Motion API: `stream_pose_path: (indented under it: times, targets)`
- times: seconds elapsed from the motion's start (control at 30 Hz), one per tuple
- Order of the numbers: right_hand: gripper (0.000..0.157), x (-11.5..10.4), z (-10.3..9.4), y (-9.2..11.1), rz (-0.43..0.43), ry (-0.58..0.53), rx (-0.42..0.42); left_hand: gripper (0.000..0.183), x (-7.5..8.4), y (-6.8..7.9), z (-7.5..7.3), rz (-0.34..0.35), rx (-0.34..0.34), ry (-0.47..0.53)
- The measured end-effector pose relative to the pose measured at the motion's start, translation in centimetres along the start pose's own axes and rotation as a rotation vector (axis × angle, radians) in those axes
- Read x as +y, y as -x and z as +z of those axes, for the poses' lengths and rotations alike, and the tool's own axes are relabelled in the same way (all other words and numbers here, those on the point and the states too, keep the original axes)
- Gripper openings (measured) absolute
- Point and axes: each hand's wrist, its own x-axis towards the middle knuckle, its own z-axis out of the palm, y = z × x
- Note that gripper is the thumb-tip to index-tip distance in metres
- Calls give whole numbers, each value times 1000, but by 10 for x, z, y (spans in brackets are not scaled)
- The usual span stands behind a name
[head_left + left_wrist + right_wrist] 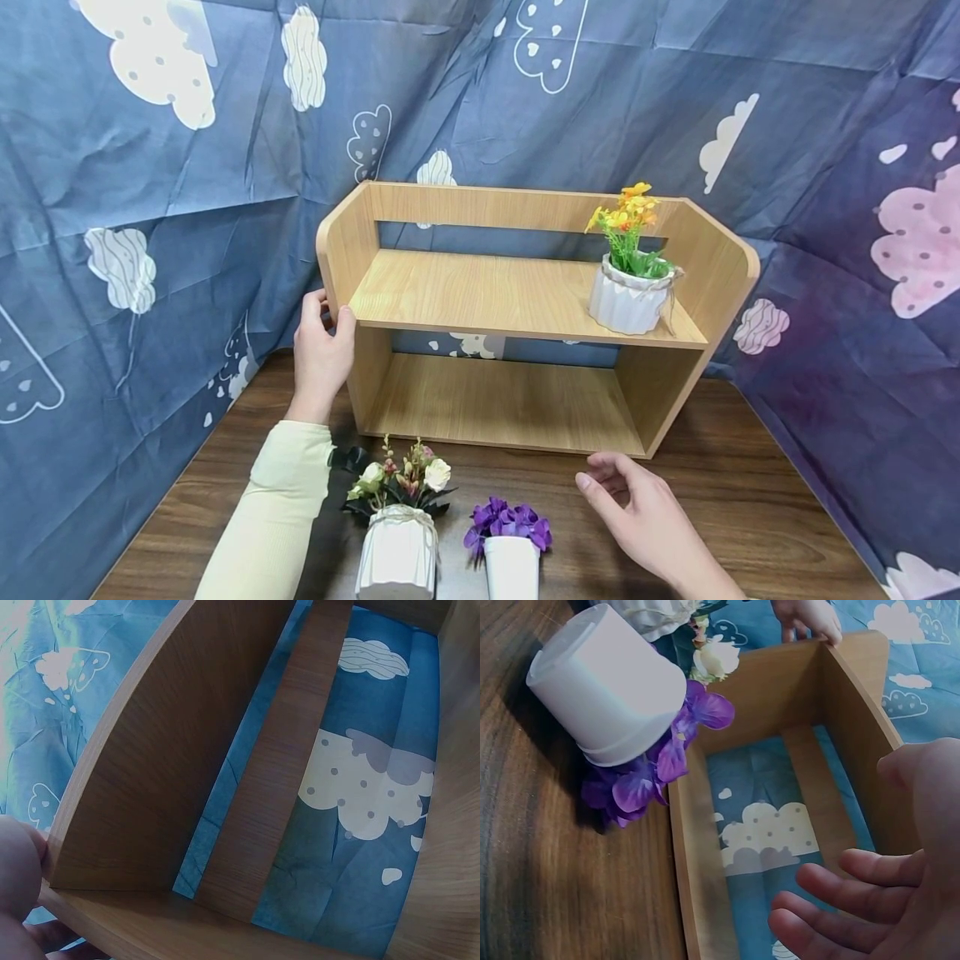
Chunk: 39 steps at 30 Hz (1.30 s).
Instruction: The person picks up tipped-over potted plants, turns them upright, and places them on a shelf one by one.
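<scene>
A light wooden two-tier shelf (465, 287) stands on the dark table. My left hand (324, 354) grips its left side panel, thumb at the front edge and fingers around the outer face. In the left wrist view, the thumb (19, 862) lies against the panel's edge. My right hand (652, 517) hovers in front of the shelf's lower right corner, fingers loosely bent and holding nothing. On the upper board at the right sits a white pot of orange flowers (632, 292). Closest to my right hand is a white pot with purple flowers (512, 562).
Left of the purple flowers is a ribbed white pot with cream roses (397, 550), near my left sleeve (262, 517). Blue cloth (480, 100) with cloud prints hangs behind the shelf and along both sides. Dark wood table (750, 500) shows around the shelf.
</scene>
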Motion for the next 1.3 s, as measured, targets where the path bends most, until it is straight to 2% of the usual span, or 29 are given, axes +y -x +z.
stream_pose_path:
  times: [0.43, 0.8, 1.13, 1.3]
  targets:
    - [31, 4, 12, 7, 66, -17, -95, 43, 1, 0, 1, -2, -2, 4]
    - [31, 8, 24, 12, 79, -35, -106, 45, 1, 0, 1, -16, -4, -3]
    - [43, 18, 36, 19, 96, -61, -211, 44, 3, 1, -1, -23, -9, -4]
    - [45, 20, 40, 22, 100, -79, -226, 44, 3, 1, 0, -24, -13, 1]
